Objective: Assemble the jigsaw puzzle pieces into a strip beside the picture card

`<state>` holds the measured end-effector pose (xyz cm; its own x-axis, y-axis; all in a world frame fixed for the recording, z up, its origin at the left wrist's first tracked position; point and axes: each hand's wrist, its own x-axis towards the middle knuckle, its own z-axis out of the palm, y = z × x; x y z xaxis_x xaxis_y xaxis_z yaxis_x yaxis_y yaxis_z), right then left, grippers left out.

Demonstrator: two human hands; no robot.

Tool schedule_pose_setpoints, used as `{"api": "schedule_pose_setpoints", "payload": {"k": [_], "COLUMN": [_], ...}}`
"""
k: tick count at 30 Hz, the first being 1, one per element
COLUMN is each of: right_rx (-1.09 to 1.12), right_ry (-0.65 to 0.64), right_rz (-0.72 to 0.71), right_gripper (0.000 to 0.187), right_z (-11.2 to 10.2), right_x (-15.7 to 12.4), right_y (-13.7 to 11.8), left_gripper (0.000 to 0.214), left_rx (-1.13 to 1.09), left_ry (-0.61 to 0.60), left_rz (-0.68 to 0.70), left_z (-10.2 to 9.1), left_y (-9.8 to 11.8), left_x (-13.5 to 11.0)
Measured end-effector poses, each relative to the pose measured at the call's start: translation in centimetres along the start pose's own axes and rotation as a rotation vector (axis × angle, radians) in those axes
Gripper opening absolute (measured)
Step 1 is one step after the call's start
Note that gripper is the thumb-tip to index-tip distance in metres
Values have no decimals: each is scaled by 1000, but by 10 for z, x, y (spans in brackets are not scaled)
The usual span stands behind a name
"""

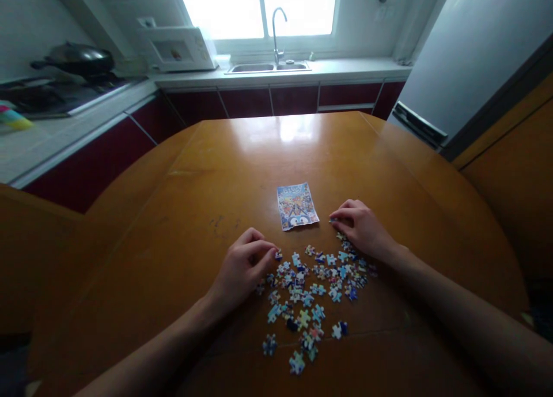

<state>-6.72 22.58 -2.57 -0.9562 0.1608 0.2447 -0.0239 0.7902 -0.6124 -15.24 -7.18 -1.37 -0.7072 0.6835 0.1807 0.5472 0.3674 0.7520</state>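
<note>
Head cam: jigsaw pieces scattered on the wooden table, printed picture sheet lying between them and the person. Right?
One error: the printed picture sheet lies beyond the jigsaw pieces, on the side away from the person, as the head view shows. The pieces are scattered on the wooden table, as you say.

Around the leaflet (297,205), the table (242,175) allows passage from nine to two o'clock, while puzzle pieces (307,299) block six, the left hand (239,265) eight, the right hand (360,227) four.
</note>
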Motion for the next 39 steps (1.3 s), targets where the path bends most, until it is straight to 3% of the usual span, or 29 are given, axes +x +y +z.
{"api": "schedule_pose_setpoints", "payload": {"k": [4, 9, 16, 24, 28, 34, 39], "right_rx": [22, 28, 9, 57, 44, 34, 42], "right_ry": [-38, -28, -6, 159, 176, 160, 69], "right_rz": [-65, -49, -23, 12, 84, 62, 0], "right_gripper": [12, 11, 11, 19, 17, 18, 13], "right_z": [-1, -4, -6, -25, -38, -45, -45], "right_x": [-2, -2, -4, -9, -15, -23, -31], "right_y": [-1, -4, -7, -1, -1, -13, -30], "left_gripper": [16, 12, 9, 11, 12, 11, 13], "left_rx": [28, 76, 100, 11, 28, 87, 120], "left_ry": [-6, -33, 44, 105, 111, 38, -40], "left_rz": [10, 41, 63, 69, 93, 137, 207], "left_z": [1, 1, 2, 0, -8, -25, -36], "left_y": [-4, -6, -10, -6, -2, 5, 9], "left_x": [1, 1, 6, 6, 4, 0, -4]}}
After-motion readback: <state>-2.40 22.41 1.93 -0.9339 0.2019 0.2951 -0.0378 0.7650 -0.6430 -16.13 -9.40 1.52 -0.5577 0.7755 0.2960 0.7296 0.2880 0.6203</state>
